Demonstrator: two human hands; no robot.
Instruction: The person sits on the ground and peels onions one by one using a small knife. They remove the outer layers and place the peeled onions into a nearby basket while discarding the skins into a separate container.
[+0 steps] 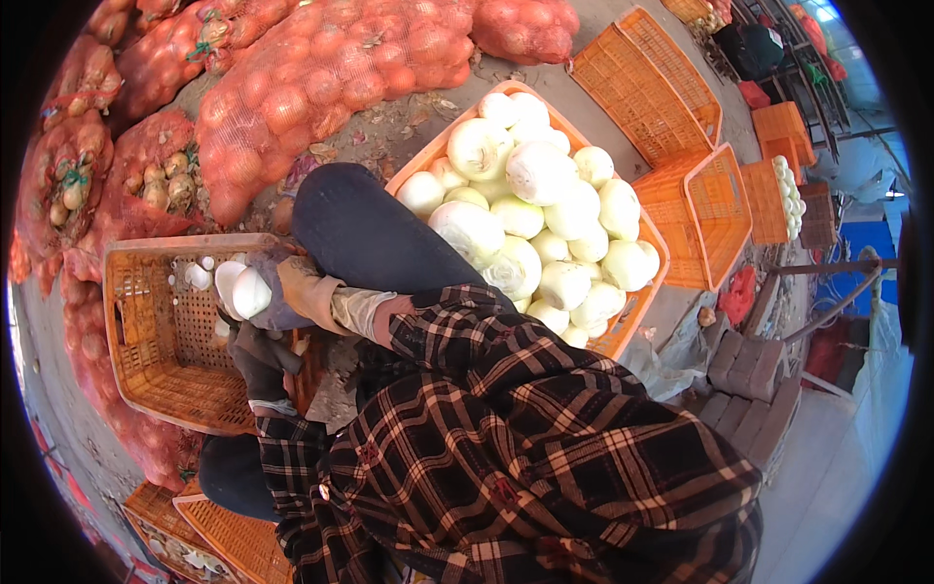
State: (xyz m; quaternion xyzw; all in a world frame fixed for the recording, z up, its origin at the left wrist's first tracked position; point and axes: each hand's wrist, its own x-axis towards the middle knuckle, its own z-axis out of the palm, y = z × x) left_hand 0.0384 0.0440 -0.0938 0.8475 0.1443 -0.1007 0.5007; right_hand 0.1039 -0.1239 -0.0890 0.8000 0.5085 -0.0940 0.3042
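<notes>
My right hand (292,292), in a tan and purple-grey glove, holds white peeled onion pieces (248,292) over an orange plastic crate (139,372); whether they are one onion or two is unclear. Just below it, my left hand (259,358) wears a dark glove, its fingertips close under the white onion. What the left fingers grip is hidden. A few small white onion scraps (197,276) lie in that crate. Beside my right knee, another orange crate (653,292) is heaped with peeled white onions (540,171).
Red mesh sacks of unpeeled onions (328,69) lie beyond the crates. Orange crates (646,87) stand at the upper right, and more (233,536) at the lower left. Grey bricks (748,365) are stacked at the right. Dry skins litter the ground.
</notes>
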